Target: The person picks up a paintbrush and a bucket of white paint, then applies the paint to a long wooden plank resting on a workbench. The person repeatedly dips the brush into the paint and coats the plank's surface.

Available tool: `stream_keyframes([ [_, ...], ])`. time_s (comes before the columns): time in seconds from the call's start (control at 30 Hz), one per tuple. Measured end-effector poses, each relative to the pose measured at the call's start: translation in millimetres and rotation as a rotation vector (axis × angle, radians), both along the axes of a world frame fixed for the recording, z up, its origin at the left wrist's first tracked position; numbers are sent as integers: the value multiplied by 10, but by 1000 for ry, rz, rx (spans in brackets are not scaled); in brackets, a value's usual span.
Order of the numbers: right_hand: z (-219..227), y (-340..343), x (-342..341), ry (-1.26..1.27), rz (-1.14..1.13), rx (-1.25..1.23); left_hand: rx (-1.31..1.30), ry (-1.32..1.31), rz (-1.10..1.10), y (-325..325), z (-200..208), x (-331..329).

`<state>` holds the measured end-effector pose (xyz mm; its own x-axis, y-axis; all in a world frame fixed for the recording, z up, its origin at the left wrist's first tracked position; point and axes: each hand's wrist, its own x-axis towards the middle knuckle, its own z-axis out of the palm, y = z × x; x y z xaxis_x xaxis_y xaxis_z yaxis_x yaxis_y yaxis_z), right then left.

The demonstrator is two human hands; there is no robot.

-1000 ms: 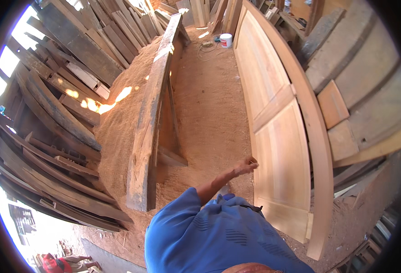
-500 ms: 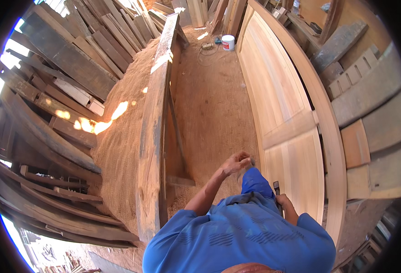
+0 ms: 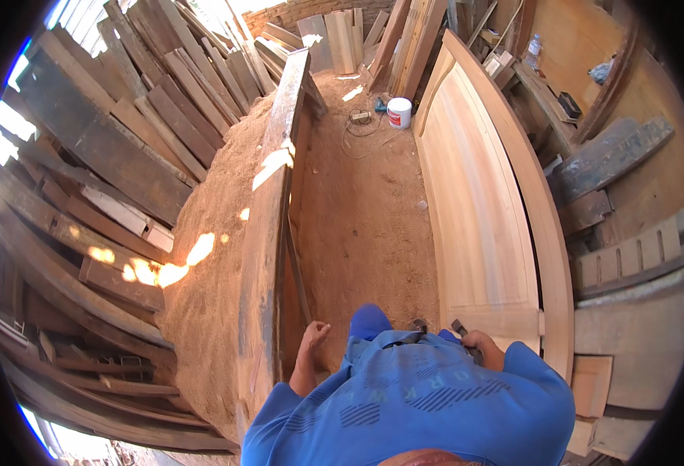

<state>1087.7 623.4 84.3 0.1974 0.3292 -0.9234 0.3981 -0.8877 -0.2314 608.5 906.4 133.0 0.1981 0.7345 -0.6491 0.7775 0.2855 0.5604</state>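
Observation:
My left hand (image 3: pixel 316 335) hangs beside the dark, worn bench plank (image 3: pixel 261 256). Its fingers are curled in, and whatever they may hold is hidden. My right hand (image 3: pixel 483 343) is closed around the handle of a hammer (image 3: pixel 457 327), whose small dark head shows just in front of the fingers. Most of the handle is covered by the hand and my shirt. The hammer is close to the lower part of a pale panelled wooden door (image 3: pixel 482 179), which stands on its long edge to my right.
Sawdust covers the floor (image 3: pixel 365 225) between plank and door. A white bucket (image 3: pixel 398 115) stands at the far end near a coiled cord (image 3: pixel 357 138) and a blue-green power tool (image 3: pixel 380 106). Boards (image 3: pixel 116 147) lean along the left; more wooden pieces (image 3: pixel 629 256) lie behind the door.
My left hand has swung from in front of me to the left, near the bench plank. My right hand still grips the hammer. The view has shifted, and the bucket appears lower.

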Motion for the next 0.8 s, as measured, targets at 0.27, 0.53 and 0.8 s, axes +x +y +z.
stream_keyframes([
  [0.27, -12, 1689, 678, -55, -546, 54, -316, -146, 102, 1180, 59, 643],
  [0.53, -32, 3080, 945, 138, -619, 17, 302, -137, -284, 4489, -155, 1666],
  [0.8, 31, 3889, 1171, -106, -683, 93, 230, -355, -248, 5709, 1145, 3777],
])
